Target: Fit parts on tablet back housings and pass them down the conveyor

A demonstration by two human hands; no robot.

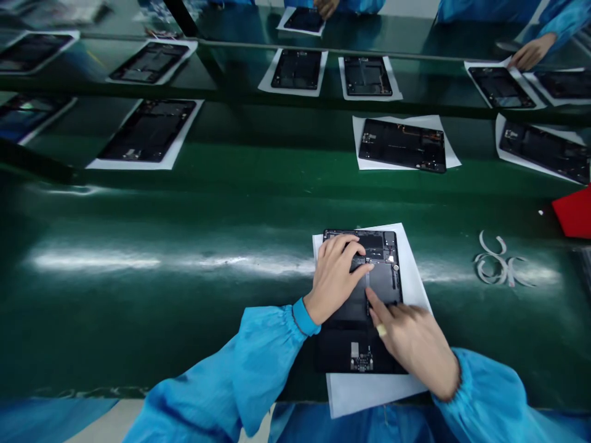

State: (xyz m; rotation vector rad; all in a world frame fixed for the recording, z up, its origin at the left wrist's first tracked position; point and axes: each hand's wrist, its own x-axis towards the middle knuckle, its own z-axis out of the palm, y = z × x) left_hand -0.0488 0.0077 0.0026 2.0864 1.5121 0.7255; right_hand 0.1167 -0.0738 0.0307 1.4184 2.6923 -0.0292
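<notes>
An opened tablet [339, 347] with its inner parts exposed lies face up in front of me. Under it is a white sheet [418, 280], sticking out at the right and the bottom. My left hand [336, 275] rests on the tablet's upper left, fingers apart, with the thumb and index finger near its middle. Stretched across from the right, the index finger of my right hand [410, 335] touches a thin strip at the tablet's centre. Its other fingers are partly curled and blurred. A small pale yellow piece [381, 330] sits on that hand's thumb.
Several curled white strips [492, 267] lie on the green bench [152, 320] to the right. A red object [575, 212] is at the right edge. Farther back, more tablets [402, 144] lie on white sheets along a raised ledge. Across it, a co-worker's hand [533, 52] touches a sheet.
</notes>
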